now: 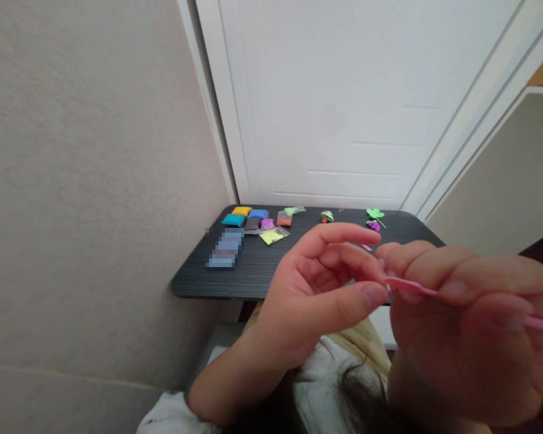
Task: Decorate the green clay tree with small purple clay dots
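Over the table point(253, 283), the right hand point(470, 343) clasps a pink tool point(409, 286) (end cropped), left hand point(310, 301) half-curled, its hold unclear.

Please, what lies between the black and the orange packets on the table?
In the head view, a pinkish-purple packet lies between the black packet and the orange packet.

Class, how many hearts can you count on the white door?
2: the larger heart is central; the smaller heart is lower and left. The table may hide others.
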